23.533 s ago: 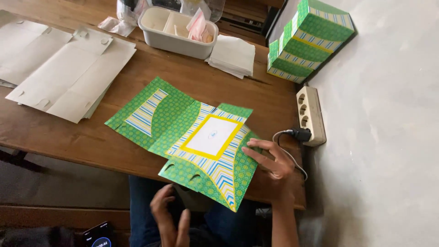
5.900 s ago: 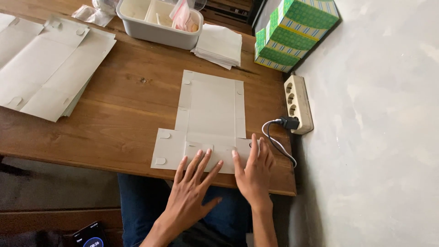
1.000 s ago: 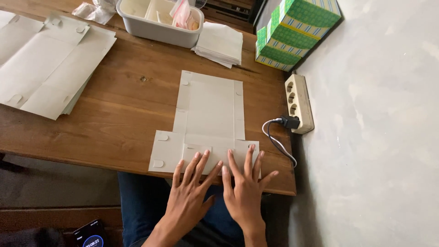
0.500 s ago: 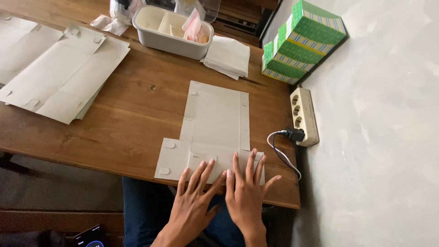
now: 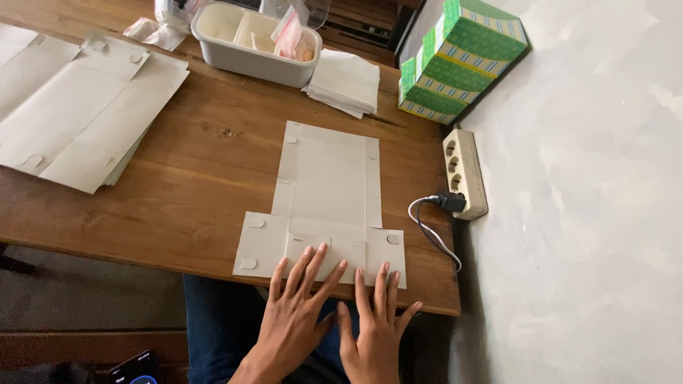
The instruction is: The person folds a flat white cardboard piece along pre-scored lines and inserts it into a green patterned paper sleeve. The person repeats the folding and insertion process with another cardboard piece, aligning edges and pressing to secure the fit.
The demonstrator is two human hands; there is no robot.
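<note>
A flat, unfolded cardboard box blank [image 5: 329, 195] lies plain grey side up on the wooden table [image 5: 192, 178], its near flaps at the front edge. My left hand [image 5: 295, 313] rests flat with spread fingers on the blank's near middle flap. My right hand [image 5: 375, 323] lies flat beside it, fingertips on the near right flap. Neither hand holds anything.
A stack of more grey blanks [image 5: 78, 107] lies at the left. At the back stand a grey divided tray [image 5: 252, 44], a pile of white sheets [image 5: 345, 80] and stacked green patterned boxes [image 5: 459, 60]. A power strip [image 5: 464, 171] with a plugged cable sits at the right edge.
Both hands have slid a little toward me along the near flaps, fingers still spread. The view has shifted slightly. The blank stays flat, grey side up.
</note>
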